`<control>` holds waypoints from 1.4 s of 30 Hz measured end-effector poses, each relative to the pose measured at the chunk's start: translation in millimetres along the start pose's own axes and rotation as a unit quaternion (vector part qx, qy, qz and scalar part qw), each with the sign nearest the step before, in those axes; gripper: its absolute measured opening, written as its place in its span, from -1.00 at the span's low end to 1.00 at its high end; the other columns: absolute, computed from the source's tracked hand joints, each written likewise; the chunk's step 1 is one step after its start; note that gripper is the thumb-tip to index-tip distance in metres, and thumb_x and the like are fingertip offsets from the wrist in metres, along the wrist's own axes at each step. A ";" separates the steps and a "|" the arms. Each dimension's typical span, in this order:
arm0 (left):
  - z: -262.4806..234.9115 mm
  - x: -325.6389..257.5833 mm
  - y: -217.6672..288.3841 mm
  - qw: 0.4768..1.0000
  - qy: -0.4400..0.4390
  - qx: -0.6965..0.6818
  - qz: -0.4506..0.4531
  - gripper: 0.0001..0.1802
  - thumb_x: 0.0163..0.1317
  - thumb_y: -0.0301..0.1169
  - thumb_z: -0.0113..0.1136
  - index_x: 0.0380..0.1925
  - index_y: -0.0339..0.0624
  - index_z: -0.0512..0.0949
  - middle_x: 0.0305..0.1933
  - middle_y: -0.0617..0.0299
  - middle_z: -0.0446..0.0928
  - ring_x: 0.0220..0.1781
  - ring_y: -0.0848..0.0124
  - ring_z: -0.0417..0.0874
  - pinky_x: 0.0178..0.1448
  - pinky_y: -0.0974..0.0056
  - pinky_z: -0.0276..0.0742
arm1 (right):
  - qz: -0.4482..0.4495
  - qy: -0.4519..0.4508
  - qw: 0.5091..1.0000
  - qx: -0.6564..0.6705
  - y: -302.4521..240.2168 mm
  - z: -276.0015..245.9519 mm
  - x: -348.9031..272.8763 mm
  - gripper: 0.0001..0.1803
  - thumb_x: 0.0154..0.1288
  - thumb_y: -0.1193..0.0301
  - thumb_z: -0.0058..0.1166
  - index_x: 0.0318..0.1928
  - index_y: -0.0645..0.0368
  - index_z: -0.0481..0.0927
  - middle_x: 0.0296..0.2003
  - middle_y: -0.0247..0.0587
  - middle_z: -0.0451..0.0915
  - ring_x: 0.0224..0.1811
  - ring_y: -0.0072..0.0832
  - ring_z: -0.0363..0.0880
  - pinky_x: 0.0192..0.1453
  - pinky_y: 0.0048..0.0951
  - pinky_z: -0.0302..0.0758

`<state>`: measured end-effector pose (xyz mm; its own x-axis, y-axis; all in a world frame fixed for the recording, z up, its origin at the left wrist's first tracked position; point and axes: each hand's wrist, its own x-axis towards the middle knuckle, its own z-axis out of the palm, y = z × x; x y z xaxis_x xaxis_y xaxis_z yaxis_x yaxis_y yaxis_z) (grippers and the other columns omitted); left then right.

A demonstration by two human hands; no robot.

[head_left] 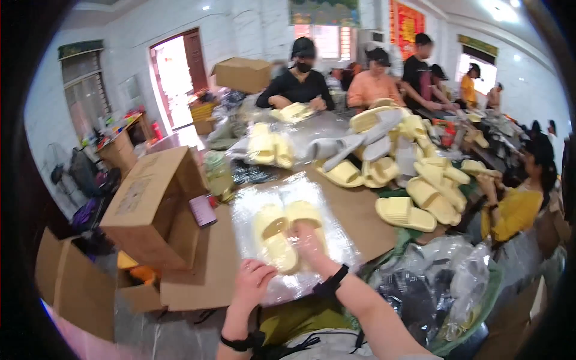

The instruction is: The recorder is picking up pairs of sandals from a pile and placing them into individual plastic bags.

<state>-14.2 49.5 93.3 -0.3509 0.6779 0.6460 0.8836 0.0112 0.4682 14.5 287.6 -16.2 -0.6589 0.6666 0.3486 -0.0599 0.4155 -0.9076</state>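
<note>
A pair of pale yellow slippers lies side by side on a stack of clear plastic bags (336,240) in front of me. My right hand (309,240) reaches over the right slipper (303,211), its fingers closed about the inner side; the fingertips are partly hidden. Beside the heel of the left slipper (281,252), at the bags' near left edge, is my left hand (253,281). Its fingers are curled together, and whatever may be between them cannot be made out. Both wrists wear black bands.
A cardboard box (144,204) lies open at left, near a pink notepad (203,211) and a jar (218,174). Yellow and grey slippers (432,192) are heaped at right. Below them stands a green sack (480,300) of plastic bags. Several people work around the table, one in black (300,84) opposite.
</note>
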 end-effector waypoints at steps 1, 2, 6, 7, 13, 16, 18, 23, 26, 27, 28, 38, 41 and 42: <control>-0.1 -6.0 -4.4 1.000 -0.012 0.002 -0.015 -0.88 0.10 -0.47 0.41 -0.33 -0.08 0.72 -0.34 0.23 0.59 -0.12 0.15 0.56 0.01 0.13 0.51 | -0.066 -0.002 0.997 -0.037 5.8 1.9 -4.4 -0.58 0.27 0.27 0.25 0.04 0.27 0.55 -0.04 0.21 0.60 0.00 0.08 0.58 0.09 -0.03 0.51; -11.0 -26.0 -14.3 0.998 -0.016 0.006 -0.056 -0.87 0.08 -0.46 0.42 -0.32 -0.07 0.73 -0.32 0.21 0.60 -0.08 0.13 0.56 0.05 0.10 0.49 | -0.080 -0.027 0.976 -0.200 -41.0 8.3 -27.6 -0.48 0.25 0.27 0.26 0.18 0.19 0.50 0.04 0.15 0.57 0.06 0.06 0.53 0.15 -0.04 0.48; -11.0 -43.0 -10.9 0.991 -0.016 -0.041 -0.127 -0.58 -0.07 -0.43 0.48 -0.12 -0.12 0.67 0.04 0.09 0.58 0.15 0.05 0.54 0.23 0.03 0.46 | -0.086 -0.085 0.982 -0.145 -80.2 -22.5 -79.1 -0.26 0.34 0.17 0.22 0.43 0.19 0.32 0.25 0.16 0.45 0.31 0.07 0.40 0.43 -0.10 0.33; -6.6 -45.0 -16.1 0.994 -0.030 -0.010 -0.100 -0.48 -0.12 -0.42 0.48 -0.04 -0.12 0.64 0.13 0.05 0.54 0.19 0.02 0.52 0.27 0.03 0.45 | -0.036 -0.136 0.966 -0.215 -80.6 -34.4 -87.6 -0.29 0.35 0.16 0.22 0.40 0.22 0.35 0.23 0.15 0.48 0.29 0.07 0.40 0.42 -0.09 0.34; 1.7 -56.9 -28.9 0.990 -0.107 0.081 -0.049 -0.53 0.20 -0.30 0.33 0.10 -0.22 0.57 0.28 -0.05 0.47 0.30 0.00 0.47 0.39 0.03 0.33 | -0.002 -0.294 0.954 -0.050 -115.8 -122.7 -108.8 -0.71 0.37 0.25 0.23 -0.04 0.16 0.69 -0.19 -0.14 0.69 -0.17 -0.27 0.69 -0.12 -0.29 0.61; -5.7 -67.6 -39.4 0.989 -0.129 0.025 -0.074 -0.54 0.37 -0.26 0.20 0.20 -0.23 0.53 0.40 -0.16 0.39 0.43 -0.13 0.36 0.49 -0.09 0.22 | -0.089 -0.063 0.990 -0.090 -111.4 -143.7 -110.8 -0.81 0.37 0.31 0.23 -0.14 0.14 0.72 -0.32 -0.22 0.69 -0.38 -0.36 0.67 -0.27 -0.37 0.58; -11.2 -76.6 -44.4 0.991 -0.108 0.010 -0.076 -0.59 0.38 -0.34 0.16 0.18 -0.27 0.54 0.37 -0.16 0.42 0.42 -0.13 0.36 0.49 -0.09 0.23 | -0.085 0.008 0.980 -0.178 -103.2 -156.4 -102.3 -0.79 0.36 0.40 0.18 -0.03 0.11 0.68 -0.18 -0.21 0.69 -0.30 -0.31 0.68 -0.23 -0.34 0.60; -10.8 -85.9 -53.8 0.993 -0.078 0.051 -0.077 -0.60 0.32 -0.51 0.11 0.16 -0.27 0.55 0.35 -0.08 0.47 0.41 -0.10 0.39 0.45 -0.01 0.32 | -0.141 -0.103 0.945 -0.278 -55.5 -166.7 -96.1 -0.52 0.32 0.52 0.02 0.22 -0.16 0.59 0.36 -0.22 0.40 0.21 -0.11 0.50 0.21 -0.17 0.55; -15.3 -97.7 -55.5 0.994 -0.089 0.059 -0.038 -0.56 0.25 -0.61 0.10 0.16 -0.27 0.56 0.37 -0.06 0.46 0.43 -0.07 0.39 0.46 0.01 0.32 | -0.157 -0.196 0.932 -0.259 -40.7 -156.7 -96.2 -0.53 0.33 0.50 0.06 0.23 -0.14 0.59 0.38 -0.24 0.38 0.22 -0.13 0.51 0.21 -0.18 0.54; -17.3 -100.3 -52.8 0.995 -0.080 0.041 -0.053 -0.51 0.17 -0.67 0.10 0.15 -0.24 0.58 0.39 -0.02 0.46 0.44 -0.05 0.38 0.47 0.02 0.32 | -0.179 -0.202 0.931 -0.247 -39.6 -151.6 -93.6 -0.57 0.33 0.43 0.13 0.21 -0.15 0.62 0.36 -0.26 0.40 0.21 -0.17 0.51 0.21 -0.20 0.53; -18.3 -99.1 -52.1 0.995 -0.087 0.036 -0.045 -0.51 0.17 -0.67 0.10 0.15 -0.24 0.58 0.39 -0.02 0.46 0.44 -0.05 0.38 0.47 0.02 0.32 | -0.174 -0.193 0.933 -0.250 -38.1 -153.4 -94.3 -0.57 0.33 0.43 0.13 0.21 -0.15 0.62 0.36 -0.26 0.40 0.21 -0.17 0.51 0.21 -0.20 0.53; -12.4 -94.1 -60.4 0.996 -0.035 0.085 -0.009 -0.65 0.26 -0.65 0.16 0.04 -0.20 0.67 0.37 0.02 0.49 0.35 -0.01 0.46 0.37 0.01 0.39 | -0.166 -0.173 0.945 -0.225 -44.9 -170.2 -94.0 -0.46 0.11 0.64 0.01 0.13 -0.05 0.61 0.33 -0.39 0.46 0.18 -0.20 0.51 0.19 -0.19 0.54; -5.2 -110.9 -82.6 0.991 0.017 -0.024 -0.129 -0.74 0.41 -0.54 0.15 0.03 -0.15 0.69 0.40 -0.06 0.45 0.40 0.13 0.44 0.37 0.04 0.39 | -0.181 -0.190 0.942 -0.207 -49.9 -160.2 -93.9 -0.38 0.09 0.65 0.00 0.21 -0.05 0.57 0.34 -0.35 0.46 0.20 -0.17 0.50 0.22 -0.18 0.52; -0.7 -108.3 -82.6 0.971 0.067 -0.109 -0.202 -0.78 0.34 -0.48 0.22 -0.05 -0.27 0.67 0.17 0.04 0.55 0.21 0.24 0.53 0.28 0.16 0.43 | -0.165 -0.205 0.944 -0.201 -53.2 -156.5 -94.1 -0.37 0.10 0.64 0.01 0.23 -0.05 0.56 0.34 -0.33 0.46 0.20 -0.16 0.50 0.24 -0.18 0.51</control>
<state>-49.4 -25.3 -14.9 -0.7051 0.5491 0.4487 0.5843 0.0913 0.8064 197.0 299.7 35.9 -0.8936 0.1991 0.4023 -0.0769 0.8151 -0.5742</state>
